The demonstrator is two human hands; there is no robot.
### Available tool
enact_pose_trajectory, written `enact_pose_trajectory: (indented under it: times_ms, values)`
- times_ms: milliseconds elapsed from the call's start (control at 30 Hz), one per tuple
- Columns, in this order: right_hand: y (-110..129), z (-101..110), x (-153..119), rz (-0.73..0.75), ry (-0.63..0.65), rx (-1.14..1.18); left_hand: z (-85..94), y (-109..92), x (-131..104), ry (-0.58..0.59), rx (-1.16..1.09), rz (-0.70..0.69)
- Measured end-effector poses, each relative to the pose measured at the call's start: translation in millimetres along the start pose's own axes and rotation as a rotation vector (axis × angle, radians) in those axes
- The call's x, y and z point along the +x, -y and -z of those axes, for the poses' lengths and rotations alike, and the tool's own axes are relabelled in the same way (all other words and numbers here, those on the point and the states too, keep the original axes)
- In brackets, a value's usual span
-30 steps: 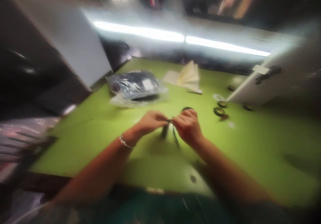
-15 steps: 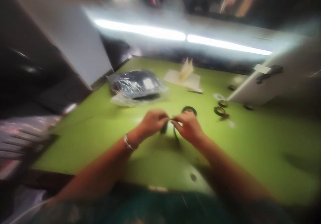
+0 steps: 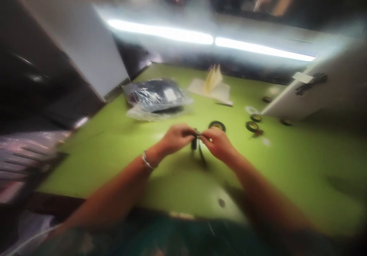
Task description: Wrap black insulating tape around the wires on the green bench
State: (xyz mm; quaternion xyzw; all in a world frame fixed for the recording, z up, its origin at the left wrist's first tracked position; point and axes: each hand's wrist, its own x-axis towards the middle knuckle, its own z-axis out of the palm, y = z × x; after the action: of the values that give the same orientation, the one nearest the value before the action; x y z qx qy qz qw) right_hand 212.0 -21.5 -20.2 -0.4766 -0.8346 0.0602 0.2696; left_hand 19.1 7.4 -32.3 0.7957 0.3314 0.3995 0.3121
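The person's left hand [image 3: 177, 136] and right hand [image 3: 219, 143] meet almost fingertip to fingertip over the green surface [image 3: 114, 149], just on the near side of the black tape roll [image 3: 217, 126], which lies flat. The left fingers are pinched together on the upper part of a small dark piece [image 3: 194, 144], left of the tape roll and nearer the person. Its long axis runs close to upright, the lower end pointing down at the surface. The right fingers are closed in a narrow pinch on the top of a thin dark strip [image 3: 202, 157], also on the near side of the tape roll; its long axis slants, the free end pointing down, toward the person and slightly right. Blur hides whether piece and strip are joined. A bracelet [image 3: 146, 160] circles the left wrist.

To the right of the tape roll, two more rolls sit side by side, the nearer roll [image 3: 252, 126] and the farther roll [image 3: 256, 117]. Beyond the tape roll and to its left lies a dark package in clear plastic [image 3: 157, 95]; almost straight beyond it, an opened paper booklet [image 3: 210, 87] has some leaves standing up.
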Motion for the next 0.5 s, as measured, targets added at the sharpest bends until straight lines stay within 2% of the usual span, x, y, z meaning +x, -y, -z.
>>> enact_pose_trajectory:
  times_ms: [200,267,333,400,500]
  values:
    - [2,-6,-3,0.108,-0.145,-0.192,0.4,1,-1,-0.009,-0.032,0.082]
    - [4,-8,-4,0.114,-0.19,-0.257,-0.2,1,-1,-0.03,-0.029,0.067]
    - [6,-8,-4,0.096,-0.2,-0.262,-1.3,0,-1,-0.076,0.03,-0.007]
    - [7,-6,-3,0.036,-0.143,-0.172,-3.5,0,-1,-0.127,0.122,-0.118]
    - [7,0,-1,-0.122,0.058,0.067,-9.5,1,-2,-0.158,0.268,-0.299]
